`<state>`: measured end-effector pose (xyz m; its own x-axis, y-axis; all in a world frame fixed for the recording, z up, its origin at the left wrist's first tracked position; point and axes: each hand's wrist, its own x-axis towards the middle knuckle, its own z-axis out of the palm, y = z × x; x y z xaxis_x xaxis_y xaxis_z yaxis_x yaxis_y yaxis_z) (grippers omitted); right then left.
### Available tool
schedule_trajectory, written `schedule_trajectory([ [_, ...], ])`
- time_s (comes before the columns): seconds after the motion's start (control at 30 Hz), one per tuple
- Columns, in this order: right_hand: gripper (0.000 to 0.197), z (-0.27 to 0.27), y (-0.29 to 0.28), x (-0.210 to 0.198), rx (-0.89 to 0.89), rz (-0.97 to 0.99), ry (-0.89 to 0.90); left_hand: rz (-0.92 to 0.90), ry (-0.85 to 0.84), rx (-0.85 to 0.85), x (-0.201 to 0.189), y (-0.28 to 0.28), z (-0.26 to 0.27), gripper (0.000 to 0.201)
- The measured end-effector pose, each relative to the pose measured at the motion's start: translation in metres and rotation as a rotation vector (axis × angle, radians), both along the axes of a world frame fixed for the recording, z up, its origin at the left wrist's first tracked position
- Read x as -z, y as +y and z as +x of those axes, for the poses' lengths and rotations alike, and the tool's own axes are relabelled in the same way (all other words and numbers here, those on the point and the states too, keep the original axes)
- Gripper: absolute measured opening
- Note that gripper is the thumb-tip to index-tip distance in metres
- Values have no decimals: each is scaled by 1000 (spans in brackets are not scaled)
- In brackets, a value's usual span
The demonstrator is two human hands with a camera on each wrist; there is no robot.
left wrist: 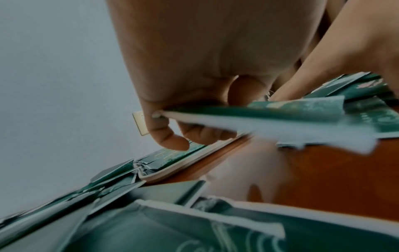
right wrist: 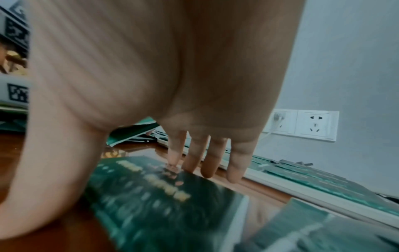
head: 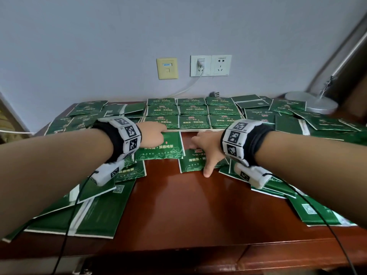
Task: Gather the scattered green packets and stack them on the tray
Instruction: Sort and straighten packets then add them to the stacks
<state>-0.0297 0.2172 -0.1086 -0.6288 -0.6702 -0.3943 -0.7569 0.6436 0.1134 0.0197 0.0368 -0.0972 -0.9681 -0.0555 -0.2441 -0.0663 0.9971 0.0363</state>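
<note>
While fingers press down, packet lies beneath (flat)

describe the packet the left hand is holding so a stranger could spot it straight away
Start at the tray of neatly tiled packets at the back of the wooden desk. Just in front of its left corner, the left hand pinches one green packet. Unlike its flat neighbours, it is lifted off the desk, printed side up.
</note>
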Motion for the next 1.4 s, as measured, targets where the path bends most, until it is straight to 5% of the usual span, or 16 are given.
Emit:
schedule_trajectory([
  [0.07, 86, -1, -6, 0, -8, 33, 1, -4, -8, -14, -1, -2, 1, 41],
  [0.2, 81, -3, -11, 4, 27, 16, -47, 31, -68, 19, -1, -11, 9, 95],
  [0.37, 89, 0, -9, 8, 56, -187, -147, 33, -101, 27, -4, -16, 8, 116],
  [0.47, 98, 3, -10, 7, 10, -312, -126, -7, -70, 32, -10, -16, 8, 111],
  [0.67, 77, -4, -13, -6, 23, -458, -60, 19, 14, -22, -19, -19, 5, 82],
  [0.77, 74, -14, -6, -16, 78, -485, -70, 29, 47, -26, -22, -18, -1, 85],
  [1.13, 101, -78, 57, -33, 371, -252, 197, -55, 118, 98, -15, 20, -61, 81],
  [1.4, 98, -128, 65, -29, 367, -126, 210, -130, 83, 183, -7, 39, -125, 86],
])
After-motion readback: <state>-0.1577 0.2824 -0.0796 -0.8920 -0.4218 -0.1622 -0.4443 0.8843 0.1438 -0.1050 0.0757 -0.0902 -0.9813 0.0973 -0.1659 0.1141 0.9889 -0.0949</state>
